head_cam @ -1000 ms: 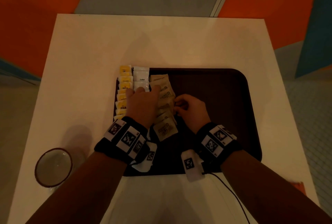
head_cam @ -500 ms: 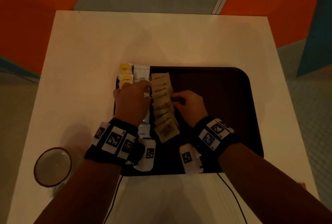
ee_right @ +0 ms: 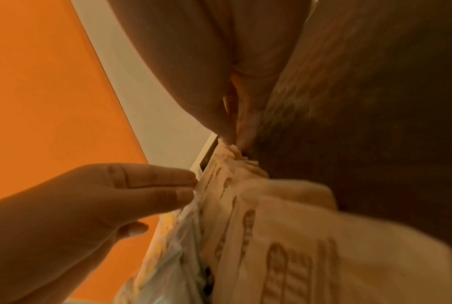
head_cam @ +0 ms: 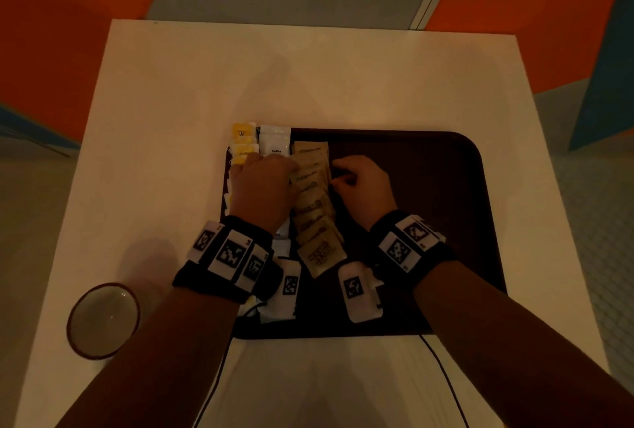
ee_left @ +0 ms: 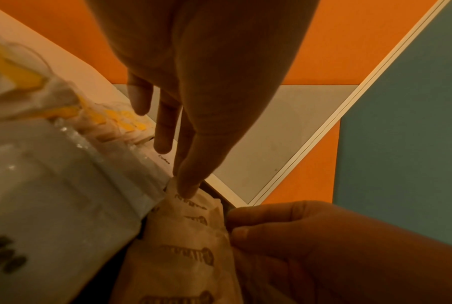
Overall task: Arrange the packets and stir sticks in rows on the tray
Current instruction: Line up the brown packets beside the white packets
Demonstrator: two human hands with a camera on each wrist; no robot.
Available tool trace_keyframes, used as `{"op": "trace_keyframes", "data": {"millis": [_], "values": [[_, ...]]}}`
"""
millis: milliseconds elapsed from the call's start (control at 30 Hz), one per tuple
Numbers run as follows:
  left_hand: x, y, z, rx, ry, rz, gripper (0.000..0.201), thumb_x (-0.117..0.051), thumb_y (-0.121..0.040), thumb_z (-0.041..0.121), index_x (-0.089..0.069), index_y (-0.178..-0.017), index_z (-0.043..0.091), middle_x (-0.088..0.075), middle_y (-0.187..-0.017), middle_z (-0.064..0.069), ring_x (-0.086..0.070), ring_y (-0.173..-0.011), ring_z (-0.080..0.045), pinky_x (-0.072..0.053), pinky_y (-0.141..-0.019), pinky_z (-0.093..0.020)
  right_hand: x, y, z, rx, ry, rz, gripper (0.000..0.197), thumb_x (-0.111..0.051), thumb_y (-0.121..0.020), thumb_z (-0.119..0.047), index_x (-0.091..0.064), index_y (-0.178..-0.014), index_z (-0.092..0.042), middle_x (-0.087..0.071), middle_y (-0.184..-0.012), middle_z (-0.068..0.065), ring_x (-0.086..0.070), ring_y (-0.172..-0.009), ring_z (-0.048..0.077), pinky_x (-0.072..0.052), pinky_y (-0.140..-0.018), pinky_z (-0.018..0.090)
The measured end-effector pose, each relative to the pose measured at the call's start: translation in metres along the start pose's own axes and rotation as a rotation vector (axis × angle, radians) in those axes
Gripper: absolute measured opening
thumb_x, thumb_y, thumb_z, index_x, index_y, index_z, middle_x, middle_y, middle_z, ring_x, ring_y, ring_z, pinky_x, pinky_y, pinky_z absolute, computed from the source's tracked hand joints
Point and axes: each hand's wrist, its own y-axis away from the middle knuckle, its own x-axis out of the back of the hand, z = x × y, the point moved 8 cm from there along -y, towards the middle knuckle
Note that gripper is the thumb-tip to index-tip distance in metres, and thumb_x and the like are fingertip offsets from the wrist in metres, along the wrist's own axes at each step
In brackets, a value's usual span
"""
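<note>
At the tray's (head_cam: 411,160) left end I've got 3 rows: yellow packets (head_cam: 243,139), white packets (head_cam: 274,141), brown packets (head_cam: 310,187). My left hand (head_cam: 262,187) has straight fingers pressing the brown row's left edge; my right hand (head_cam: 363,184) is curled, pinching its right edge. Risk: squeezing too hard buckles the overlapped brown row or shoves it into the white; no stir sticks visible.

Dim warm orange-tinted light, soft shadows, wide-angle edge bending, blurred close-up wrist views.
</note>
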Motion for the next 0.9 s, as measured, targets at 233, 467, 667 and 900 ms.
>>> {"op": "trace_keyframes", "data": {"millis": [233,467,667,900], "values": [[-0.003,-0.002,-0.001,-0.005,-0.025,0.003,0.030,-0.057,-0.085,0.020,-0.063,-0.113,0.025,-0.060,-0.125,0.003,-0.044,-0.115,-0.029,-0.029,-0.095,-0.045,-0.004,-0.011,-0.007,0.032,0.020,-0.006,0.037,-0.053,-0.086,0.002,-0.059,-0.121,-0.006,-0.056,-0.125,0.013,-0.052,-0.116,0.022,-0.029,-0.089,0.006],[0.003,0.000,0.001,0.022,-0.035,0.026,0.032,-0.054,-0.086,0.021,-0.060,-0.118,0.022,-0.060,-0.124,-0.002,-0.042,-0.116,-0.033,-0.029,-0.096,-0.045,-0.010,-0.017,-0.013,0.023,-0.144,-0.018,0.036,-0.054,-0.083,0.002,-0.063,-0.116,-0.010,-0.057,-0.122,0.012,-0.057,-0.103,0.017,-0.046,-0.093,0.025],[0.003,-0.001,-0.003,0.050,0.010,0.058,0.035,-0.055,-0.086,0.019,-0.059,-0.121,0.025,-0.059,-0.125,-0.004,-0.043,-0.117,-0.033,-0.029,-0.096,-0.044,-0.009,-0.011,-0.009,0.025,-0.020,-0.035,0.038,-0.051,-0.083,0.002,-0.065,-0.114,-0.013,-0.056,-0.117,0.011,-0.055,-0.105,0.019,-0.036,-0.084,0.010],[0.023,0.012,-0.003,-0.010,0.458,0.148,0.031,-0.050,-0.088,0.001,-0.064,-0.111,0.015,-0.063,-0.114,-0.003,-0.056,-0.092,-0.012,-0.037,-0.079,-0.007,-0.006,0.024,0.013,-0.123,0.006,-0.168,0.007,-0.064,-0.084,-0.011,-0.059,-0.090,-0.013,-0.057,-0.093,0.003,-0.058,-0.085,0.018,-0.055,-0.077,0.032]]}}
